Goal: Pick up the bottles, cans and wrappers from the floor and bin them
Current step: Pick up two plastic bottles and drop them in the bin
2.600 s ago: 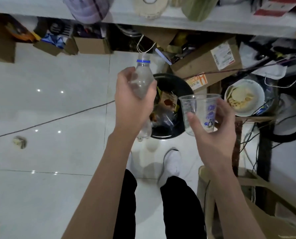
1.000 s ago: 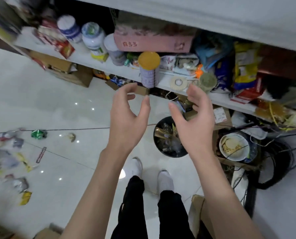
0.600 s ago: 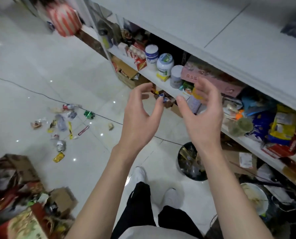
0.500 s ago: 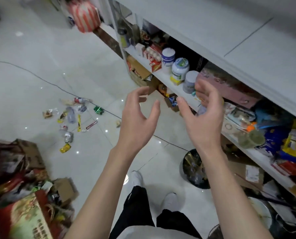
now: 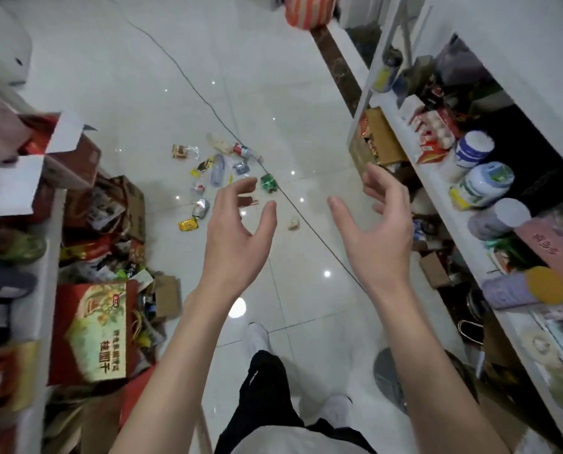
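Note:
Litter lies scattered on the white tiled floor ahead: a clear plastic bottle, a red-labelled bottle, a crushed green can, a crushed silver can, a yellow wrapper, a brown snack wrapper and a small crumpled scrap. My left hand and my right hand are raised in front of me, fingers loosely spread, holding nothing. Both hover well above the litter. The bin is out of view.
A white shelf unit full of jars and boxes runs along the right. Stacked cartons and a red gift box crowd the left. A thin cable crosses the floor. A striped bag sits at the top.
I dropped the bottle and the clear cup, then turned away from the black bin. The view has swung left to the litter pile; both hands stay empty and raised.

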